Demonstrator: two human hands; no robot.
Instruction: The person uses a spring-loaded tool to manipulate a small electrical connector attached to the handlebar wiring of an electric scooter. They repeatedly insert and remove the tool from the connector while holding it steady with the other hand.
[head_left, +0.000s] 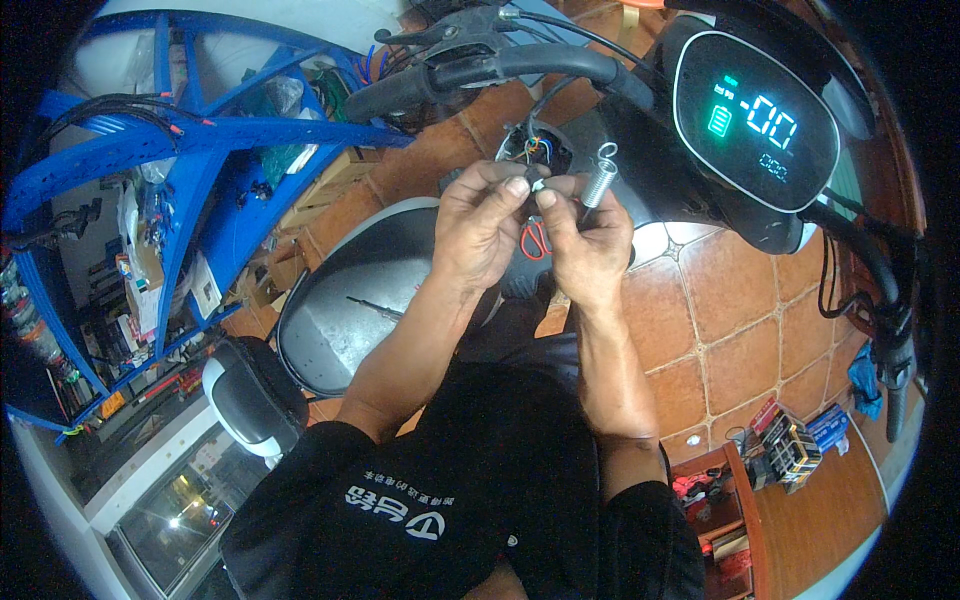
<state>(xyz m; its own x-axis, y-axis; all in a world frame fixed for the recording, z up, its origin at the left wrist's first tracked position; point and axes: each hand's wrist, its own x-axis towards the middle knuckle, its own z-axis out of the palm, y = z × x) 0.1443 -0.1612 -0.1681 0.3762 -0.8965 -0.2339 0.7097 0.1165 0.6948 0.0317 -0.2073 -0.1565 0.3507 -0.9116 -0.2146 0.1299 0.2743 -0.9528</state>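
Note:
My left hand (pixel 475 225) and my right hand (pixel 590 245) meet in front of the scooter's column, thumbs almost touching. Both are closed in a pinch on thin wires with a small white piece (pixel 538 186), probably a connector, between the fingertips. A silver coil spring (pixel 598 187) with a looped end sticks up from between my right fingers. Just beyond my fingertips, coloured wires (pixel 541 150) come out of an opening in the dark body. Red-handled scissors (pixel 534 238) lie below my hands, partly covered by them.
A lit display (pixel 755 130) and black handlebar (pixel 560 65) stand ahead. Left of my arm, a screwdriver (pixel 375 307) lies on the dark scooter seat (pixel 330 330). Blue shelving (pixel 200 135) fills the left side. Boxes (pixel 785 445) sit on a wooden cabinet (pixel 800 530) at lower right.

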